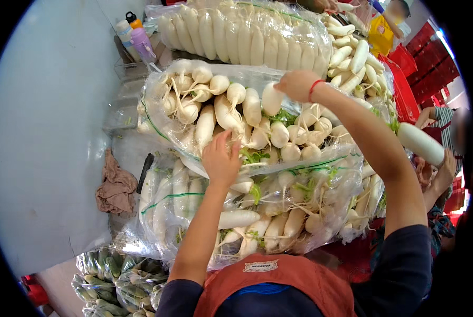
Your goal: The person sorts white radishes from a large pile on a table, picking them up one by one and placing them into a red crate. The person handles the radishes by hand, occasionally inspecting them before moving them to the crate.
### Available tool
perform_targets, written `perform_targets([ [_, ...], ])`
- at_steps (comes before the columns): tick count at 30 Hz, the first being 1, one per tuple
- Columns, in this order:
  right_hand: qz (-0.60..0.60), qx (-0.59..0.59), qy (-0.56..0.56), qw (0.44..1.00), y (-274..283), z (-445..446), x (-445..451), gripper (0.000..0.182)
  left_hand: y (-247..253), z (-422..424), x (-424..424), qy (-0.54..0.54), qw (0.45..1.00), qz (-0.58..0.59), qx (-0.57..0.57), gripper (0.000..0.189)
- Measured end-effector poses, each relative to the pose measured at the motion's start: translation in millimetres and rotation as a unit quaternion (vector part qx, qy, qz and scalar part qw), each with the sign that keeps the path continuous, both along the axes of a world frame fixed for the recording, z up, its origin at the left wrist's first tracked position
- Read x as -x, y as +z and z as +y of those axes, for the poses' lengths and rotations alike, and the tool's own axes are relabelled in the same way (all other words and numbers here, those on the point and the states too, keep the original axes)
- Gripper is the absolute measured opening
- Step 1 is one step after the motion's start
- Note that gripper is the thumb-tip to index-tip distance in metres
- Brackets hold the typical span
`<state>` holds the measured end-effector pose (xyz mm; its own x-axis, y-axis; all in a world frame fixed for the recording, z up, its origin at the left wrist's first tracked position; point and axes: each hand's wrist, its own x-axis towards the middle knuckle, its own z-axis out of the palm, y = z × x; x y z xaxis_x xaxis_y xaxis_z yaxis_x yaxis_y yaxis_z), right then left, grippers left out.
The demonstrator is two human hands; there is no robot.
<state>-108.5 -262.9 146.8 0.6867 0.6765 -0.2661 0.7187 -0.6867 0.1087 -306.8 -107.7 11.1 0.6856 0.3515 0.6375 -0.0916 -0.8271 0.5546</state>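
Note:
Before me lies an opened clear plastic bag (153, 115) with a green seal line, packed with white radishes (226, 113). My right hand (297, 85), with a red cord at the wrist, has its fingers on the end of one white radish (272, 99) at the bag's far side and appears to grip it. My left hand (222, 158) is over the near edge of the bag, its fingers spread near the radishes' thin root ends. Whether its fingertips touch a radish is hard to tell. Green leaf stubs (284, 117) show between the radishes.
A second radish bag (236, 218) lies nearer me, a full one (244, 35) behind. Loose radishes (351, 63) are heaped at far right. Another person's hand (446, 166) holds a large radish (420, 144). Bottles (141, 41), a brown cloth (115, 186) and bagged green vegetables (113, 277) are leftward.

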Motion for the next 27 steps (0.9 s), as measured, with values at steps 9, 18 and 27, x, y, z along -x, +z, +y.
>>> perform_targets([
  [9,0.131,-0.52,0.061,0.842,128,-151,204,0.033,109,-57,37,-0.41,0.363,0.072,0.834,0.062],
  [18,0.491,-0.539,-0.026,0.684,-7,-192,277,0.052,150,-87,74,-0.548,0.454,-0.014,0.703,0.032],
  [27,0.737,-0.483,-0.102,0.462,-7,-146,329,0.072,157,-79,85,-0.548,0.381,0.068,0.742,0.031],
])
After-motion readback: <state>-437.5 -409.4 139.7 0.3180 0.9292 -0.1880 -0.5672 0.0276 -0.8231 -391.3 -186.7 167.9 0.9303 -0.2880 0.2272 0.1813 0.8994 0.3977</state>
